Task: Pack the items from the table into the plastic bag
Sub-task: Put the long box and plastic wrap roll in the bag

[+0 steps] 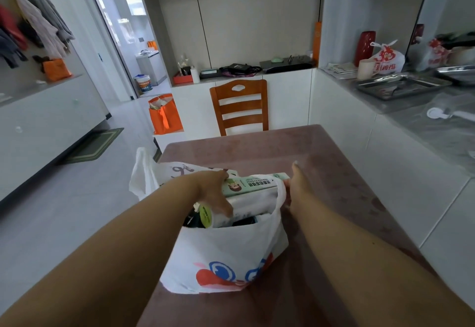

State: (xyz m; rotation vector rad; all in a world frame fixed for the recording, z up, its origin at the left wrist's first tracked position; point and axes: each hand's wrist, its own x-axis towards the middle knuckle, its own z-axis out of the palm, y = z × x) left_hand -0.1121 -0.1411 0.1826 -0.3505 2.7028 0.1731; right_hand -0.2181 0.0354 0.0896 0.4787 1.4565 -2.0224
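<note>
- White plastic bag [226,252] stands upright on the pinkish table [334,172], near its left edge, mouth open; red and blue print on its near face.
- Contents: a pale green box [253,185] lies across the top of the opening, its right end sticking out past the bag's rim. Beneath it, a white package [246,204], a round green-topped item [205,214] and some dark items, too hidden to identify.
- Left hand [214,193] reaches into the bag's mouth, fingers curled round the left end of the green box, thumb spread over the white package.
- Right hand [295,185] is at the bag's right side, touching the right handle [280,195] and the box end; whether it grips cannot be told.
- The other handle [141,172] stands loose at the left.
- Beyond the table: a wooden chair [240,106] and a filled orange bag [164,113] on the floor.
</note>
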